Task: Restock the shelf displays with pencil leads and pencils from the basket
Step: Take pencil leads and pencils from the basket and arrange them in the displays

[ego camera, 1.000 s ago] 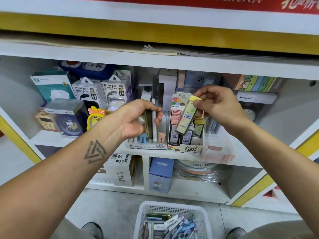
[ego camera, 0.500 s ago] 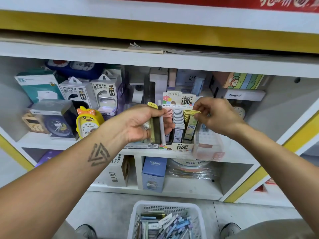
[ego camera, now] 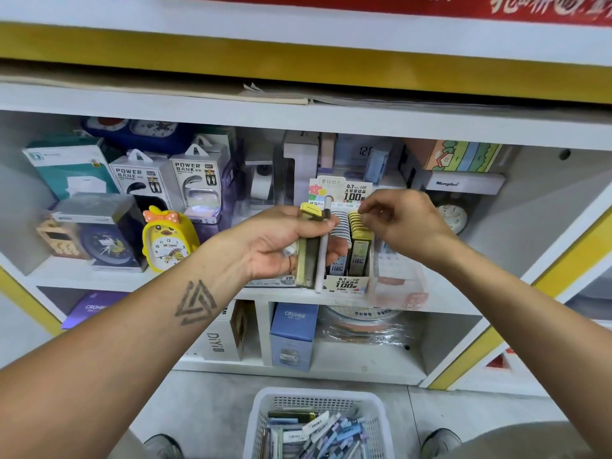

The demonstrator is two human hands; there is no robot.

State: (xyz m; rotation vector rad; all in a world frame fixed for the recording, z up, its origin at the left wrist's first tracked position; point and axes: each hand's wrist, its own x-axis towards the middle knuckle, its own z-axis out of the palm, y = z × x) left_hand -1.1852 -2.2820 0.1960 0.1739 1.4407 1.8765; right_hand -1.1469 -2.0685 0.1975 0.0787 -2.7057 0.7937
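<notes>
The left hand is raised in front of the white shelf, fingers curled round a small bundle: flat olive-green pencil lead cases with yellow caps and a slim white pencil with a dark tip, all held roughly upright. The right hand hangs just beside it over the printed cardboard display box of lead cases, its thumb and fingertips drawn together at the tops of the yellow-capped row of cases standing in the box; motion blur hides whether the fingers actually pinch a case there. A row of grey-capped cases stands in the box next to the yellow one, partly behind the left hand. The display box sits at the front edge of the shelf, between the two hands.

On the floor below, between the person's shoes, stands the white perforated plastic basket, with more pencils and lead cases in blue, purple and green lying loosely inside. Left on the shelf stand a yellow chick-shaped alarm clock and two white power bank boxes. A blue carton stands in the compartment underneath.
</notes>
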